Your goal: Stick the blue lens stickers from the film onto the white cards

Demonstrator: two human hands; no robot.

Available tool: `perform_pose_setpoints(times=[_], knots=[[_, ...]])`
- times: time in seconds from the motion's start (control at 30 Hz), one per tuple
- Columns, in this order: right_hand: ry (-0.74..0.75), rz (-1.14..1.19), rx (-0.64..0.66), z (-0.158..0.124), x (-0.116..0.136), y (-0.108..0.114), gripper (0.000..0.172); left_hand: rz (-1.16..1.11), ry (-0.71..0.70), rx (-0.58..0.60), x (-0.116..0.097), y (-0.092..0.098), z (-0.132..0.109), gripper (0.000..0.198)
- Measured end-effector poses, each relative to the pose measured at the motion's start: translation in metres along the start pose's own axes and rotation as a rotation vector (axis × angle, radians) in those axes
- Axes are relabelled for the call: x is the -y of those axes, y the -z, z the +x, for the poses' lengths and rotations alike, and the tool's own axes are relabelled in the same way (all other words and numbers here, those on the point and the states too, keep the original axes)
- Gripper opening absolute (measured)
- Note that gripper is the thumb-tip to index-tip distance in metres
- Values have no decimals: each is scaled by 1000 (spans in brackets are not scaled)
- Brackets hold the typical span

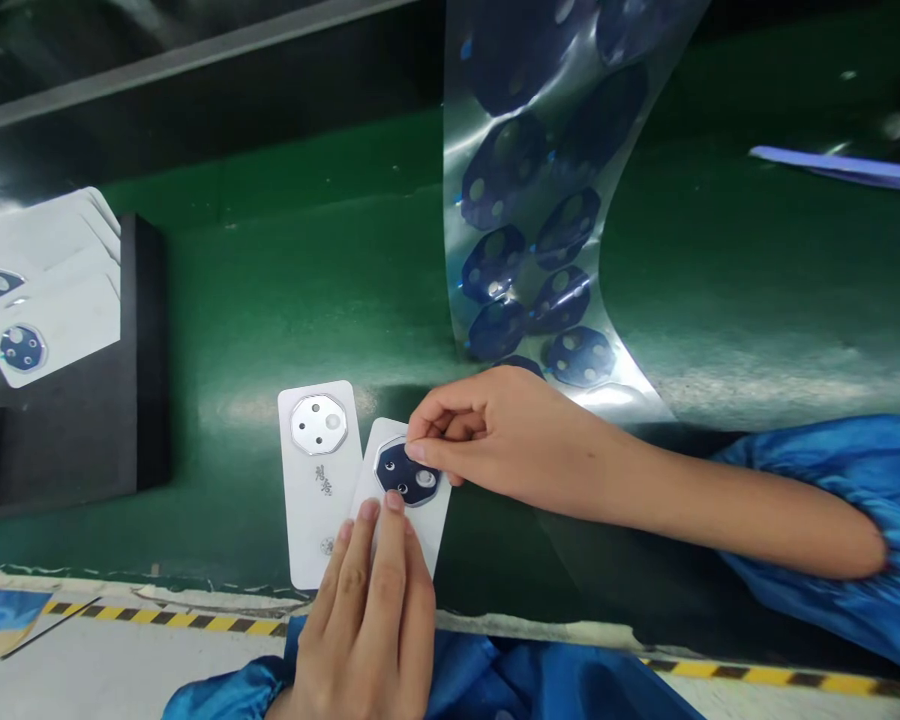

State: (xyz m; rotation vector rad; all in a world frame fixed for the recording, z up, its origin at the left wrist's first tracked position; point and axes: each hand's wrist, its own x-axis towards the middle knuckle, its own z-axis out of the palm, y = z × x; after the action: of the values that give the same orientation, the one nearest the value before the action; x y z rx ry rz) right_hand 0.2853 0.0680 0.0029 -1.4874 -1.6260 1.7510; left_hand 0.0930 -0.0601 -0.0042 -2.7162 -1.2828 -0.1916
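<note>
Two white rounded panels, like phone backs, lie side by side near the front edge of the green table. The left panel (301, 510) has a white octagonal camera plate with holes and dark printed characters below it. A dark blue octagonal film (412, 482) covers the camera plate of the right panel (433, 535), which lies tilted. My left hand (367, 610) rests flat over both panels' lower parts, fingers outstretched, fingertips just below the film. With thumb and forefinger, my right hand (487, 425) pinches the film's upper right edge.
Behind my right hand, a clear backing sheet (529, 240) carries several dark blue octagonal films. A black tray (146, 350) on the left holds several overlapping white panels (67, 325) with blue octagons. At the right lies a thin purple strip (840, 163). Yellow-black tape (180, 618) runs below the table edge.
</note>
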Motion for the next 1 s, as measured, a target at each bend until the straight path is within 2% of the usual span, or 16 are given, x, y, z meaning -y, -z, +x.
perform_pose_setpoints(times=[0.27,1.0], knots=[[-2,-7,26,2,0,0,13,14,24,-41,0,-3,-4,31],[-22,-24,28,1,1,1,11,17,26,-19,-1,-1,-4,35]])
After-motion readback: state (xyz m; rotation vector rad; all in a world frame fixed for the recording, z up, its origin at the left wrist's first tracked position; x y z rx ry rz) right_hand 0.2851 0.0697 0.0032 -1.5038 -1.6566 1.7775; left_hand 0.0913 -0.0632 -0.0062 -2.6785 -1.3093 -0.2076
